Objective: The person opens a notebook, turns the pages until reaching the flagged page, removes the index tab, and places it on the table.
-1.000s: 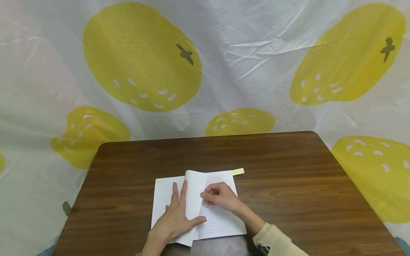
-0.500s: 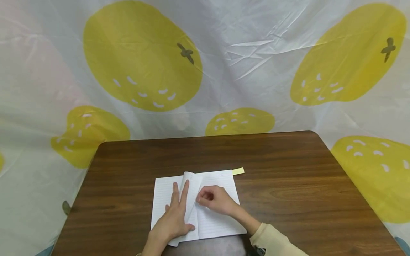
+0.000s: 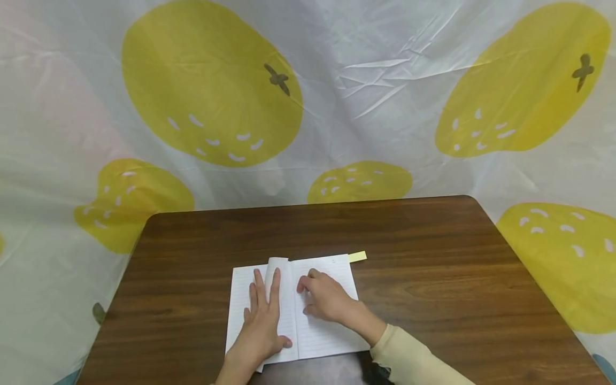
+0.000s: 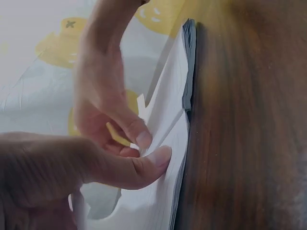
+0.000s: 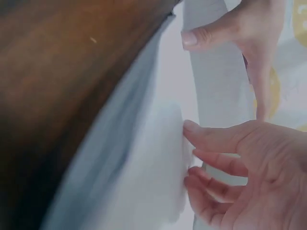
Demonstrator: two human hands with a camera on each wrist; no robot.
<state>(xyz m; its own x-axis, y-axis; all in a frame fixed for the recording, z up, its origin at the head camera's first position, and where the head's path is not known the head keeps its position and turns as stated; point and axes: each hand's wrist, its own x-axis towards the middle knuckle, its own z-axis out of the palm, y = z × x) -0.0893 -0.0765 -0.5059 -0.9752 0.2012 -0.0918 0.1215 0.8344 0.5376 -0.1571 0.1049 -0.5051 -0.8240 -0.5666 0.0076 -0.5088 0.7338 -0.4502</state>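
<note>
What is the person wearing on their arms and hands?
Both hands are bare: no gloves, and no rings show. The right hand comes out of a long, soft-looking sleeve in pale beige, ending at the wrist. Something small and dark sits under that cuff, too hidden to name. The left hand shows a bare wrist, with no sleeve in view. Fingernails look short and plain.

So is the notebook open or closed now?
Open. The notebook lies spread on the table, lined pages up, left hand flat on them.

Thumb on the notebook page

The left hand (image 4: 57, 177) presses its thumb on the notebook (image 4: 168, 158), which lies on the wooden table (image 4: 244, 124).
</note>
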